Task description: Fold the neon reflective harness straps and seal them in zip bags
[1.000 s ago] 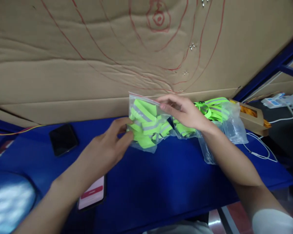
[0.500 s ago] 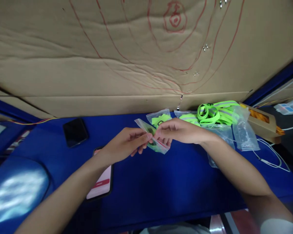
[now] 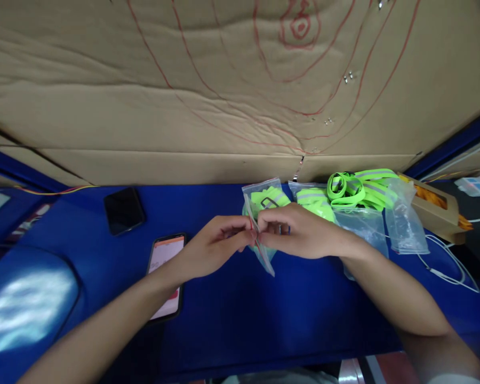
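Both of my hands meet over the blue table at a clear zip bag (image 3: 266,261) with a red line along its seal. My left hand (image 3: 229,237) pinches the seal edge between thumb and fingers. Right beside it, my right hand (image 3: 288,229) pinches the same edge, its fingers curled. Something greenish shows through the bag, mostly hidden by my fingers. Just behind my hands lies another zip bag (image 3: 260,188) holding a neon green strap (image 3: 274,196) with a dark buckle.
Right of my hands lie a bagged green band (image 3: 314,200), loose reflective straps (image 3: 360,186), clear plastic bags (image 3: 406,229), an open cardboard box (image 3: 436,210) and a white cable (image 3: 452,272). A lit phone (image 3: 166,256) and a dark phone (image 3: 124,210) lie left. Cardboard (image 3: 184,122) walls the back.
The bag has turned more upright, and my fingertips have come together at its seal. My left hand has moved slightly right. The view has shifted a little.
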The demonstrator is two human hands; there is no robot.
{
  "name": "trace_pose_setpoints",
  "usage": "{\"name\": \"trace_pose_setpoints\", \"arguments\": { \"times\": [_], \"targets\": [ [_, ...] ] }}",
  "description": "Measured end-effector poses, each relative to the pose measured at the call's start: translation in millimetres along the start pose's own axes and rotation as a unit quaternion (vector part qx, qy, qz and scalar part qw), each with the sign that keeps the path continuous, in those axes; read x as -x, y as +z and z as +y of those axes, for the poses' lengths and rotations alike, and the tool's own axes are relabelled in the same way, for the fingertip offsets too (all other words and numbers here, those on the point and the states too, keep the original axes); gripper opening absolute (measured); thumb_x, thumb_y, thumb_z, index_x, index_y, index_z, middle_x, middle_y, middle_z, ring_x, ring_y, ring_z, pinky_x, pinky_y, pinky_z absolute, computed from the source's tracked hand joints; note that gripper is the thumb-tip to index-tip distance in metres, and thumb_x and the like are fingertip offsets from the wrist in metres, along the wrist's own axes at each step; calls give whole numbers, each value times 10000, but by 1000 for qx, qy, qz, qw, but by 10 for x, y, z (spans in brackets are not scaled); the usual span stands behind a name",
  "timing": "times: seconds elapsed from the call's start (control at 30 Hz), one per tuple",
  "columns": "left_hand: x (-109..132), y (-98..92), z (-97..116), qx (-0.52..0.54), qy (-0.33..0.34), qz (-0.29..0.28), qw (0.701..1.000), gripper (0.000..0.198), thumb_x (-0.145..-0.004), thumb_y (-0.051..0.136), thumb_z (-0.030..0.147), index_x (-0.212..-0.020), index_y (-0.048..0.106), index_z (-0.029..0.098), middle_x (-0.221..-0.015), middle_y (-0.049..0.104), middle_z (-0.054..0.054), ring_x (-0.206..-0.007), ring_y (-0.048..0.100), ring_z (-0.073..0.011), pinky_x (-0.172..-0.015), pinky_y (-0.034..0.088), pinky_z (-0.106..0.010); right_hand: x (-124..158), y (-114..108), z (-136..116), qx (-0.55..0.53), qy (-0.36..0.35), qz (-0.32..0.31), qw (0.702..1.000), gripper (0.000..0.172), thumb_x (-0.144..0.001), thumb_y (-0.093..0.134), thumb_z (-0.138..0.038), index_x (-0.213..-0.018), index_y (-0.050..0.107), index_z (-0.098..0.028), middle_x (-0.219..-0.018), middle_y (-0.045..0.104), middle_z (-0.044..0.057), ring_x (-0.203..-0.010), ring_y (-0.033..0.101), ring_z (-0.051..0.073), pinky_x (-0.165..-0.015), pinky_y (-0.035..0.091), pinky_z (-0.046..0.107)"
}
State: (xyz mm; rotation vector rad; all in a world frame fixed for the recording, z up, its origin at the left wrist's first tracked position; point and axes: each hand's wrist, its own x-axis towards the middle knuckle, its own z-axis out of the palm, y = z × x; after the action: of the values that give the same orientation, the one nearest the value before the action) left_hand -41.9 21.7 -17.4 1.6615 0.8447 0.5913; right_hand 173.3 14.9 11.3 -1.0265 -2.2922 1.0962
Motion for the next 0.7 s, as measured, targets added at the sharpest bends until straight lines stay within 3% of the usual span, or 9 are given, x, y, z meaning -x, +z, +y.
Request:
{"name": "trace_pose_setpoints", "arguments": {
  "times": [0.13,0.27,0.3,0.4,0.47,0.57,0.63,0.7],
  "targets": [
    [-50,28,-61,15,37,64,997,230,-901,548,255,-692,599,174,-683,580,22,-687,526,-111,-683,408,-250,-70,-8,15,50,31,69,996,134,-838,578,-169,-706,555,-179,-617,537,-54,-571,465,69,-554,290,214],
    [-68,-86,-97,113,61,159,979,185,-817,567,164,-636,606,182,-646,558,20,-676,533,-116,-676,411,-253,-48,-223,167,124,79,223,964,214,-826,633,-228,-656,510,-181,-579,478,-51,-551,407,74,-554,272,231],
    [-63,-124,-76,150,68,176,970,185,-797,585,165,-613,602,182,-627,534,18,-667,523,-117,-666,413,-250,-32,-293,230,93,87,218,968,235,-858,642,-286,-677,533,-182,-589,494,-44,-555,429,79,-551,300,224],
    [-15,-216,69,271,88,193,939,182,-723,651,182,-557,577,184,-553,431,27,-580,438,-101,-589,405,-231,-16,-405,418,-94,122,96,984,448,-973,534,-585,-870,662,-168,-762,666,35,-677,617,131,-581,470,223],
    [40,-248,193,350,104,197,910,180,-686,685,180,-564,553,192,-519,346,46,-515,358,-85,-537,392,-216,-51,-348,494,-189,171,63,965,602,-959,478,-718,-1006,706,-163,-979,741,105,-830,697,174,-660,566,253],
    [118,-255,326,395,132,179,891,234,-695,739,239,-586,535,206,-503,314,49,-491,380,-88,-519,424,-223,-139,-163,496,-327,185,38,926,580,-919,561,-724,-1107,731,-203,-1143,755,97,-963,716,189,-795,609,275],
    [137,-242,349,361,127,163,909,299,-704,780,313,-567,536,207,-505,399,28,-544,492,-123,-564,485,-259,-168,-108,440,-388,150,51,908,501,-895,655,-659,-1135,739,-227,-1138,761,67,-976,716,181,-835,602,273],
    [121,-224,315,319,102,184,924,332,-701,820,359,-564,562,203,-539,504,10,-613,573,-153,-637,534,-290,-135,-172,357,-381,106,136,908,441,-870,729,-589,-1146,743,-246,-1146,756,43,-981,710,168,-845,588,262]
  ]
}}
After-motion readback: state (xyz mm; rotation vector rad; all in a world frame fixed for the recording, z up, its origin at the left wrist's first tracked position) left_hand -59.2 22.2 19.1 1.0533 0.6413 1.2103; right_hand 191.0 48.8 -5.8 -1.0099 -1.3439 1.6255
